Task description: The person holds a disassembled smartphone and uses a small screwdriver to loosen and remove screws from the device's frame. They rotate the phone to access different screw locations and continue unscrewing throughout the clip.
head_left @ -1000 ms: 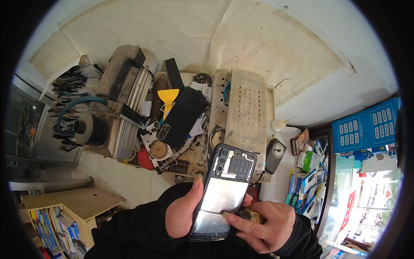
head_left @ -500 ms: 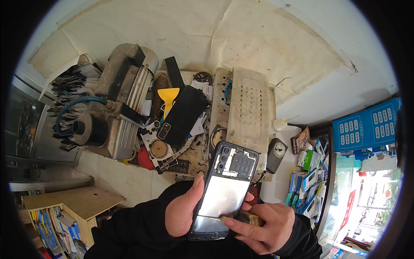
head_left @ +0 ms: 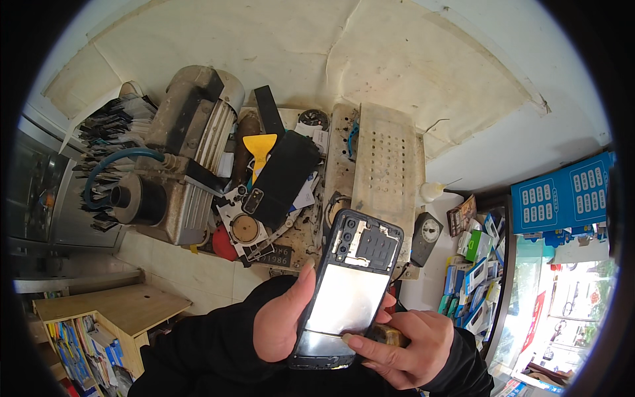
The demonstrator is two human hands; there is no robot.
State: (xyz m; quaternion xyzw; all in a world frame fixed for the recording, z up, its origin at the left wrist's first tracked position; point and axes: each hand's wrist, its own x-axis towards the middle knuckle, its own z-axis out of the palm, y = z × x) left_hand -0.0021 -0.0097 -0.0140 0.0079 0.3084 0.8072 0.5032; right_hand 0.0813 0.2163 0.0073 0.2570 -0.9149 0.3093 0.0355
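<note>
My left hand (head_left: 283, 324) grips a phone (head_left: 350, 294) by its left edge, thumb along the side and fingertips showing at the right edge. The phone's back is off, baring a shiny silver panel, camera lenses and a black inner cover at the top. My right hand (head_left: 420, 344) is closed around a worn brown-yellow handle (head_left: 390, 335), its thumb at the phone's lower right edge. The tool's working end is hidden. Beyond the phone lies a black phone back panel (head_left: 284, 173) with a camera cutout, beside a yellow scraper (head_left: 258, 153).
A dusty motor pump (head_left: 195, 142) with a blue hose stands at the left. Behind the phone is a perforated metal plate (head_left: 389, 169), with a dial box (head_left: 426, 238) to its right. Boxed goods (head_left: 473, 278) fill the right side. A wooden desk (head_left: 126, 301) is at lower left.
The phone's upper end has shifted slightly up and to the right. Both hands keep nearly the same grip, my right thumb still at the phone's lower part.
</note>
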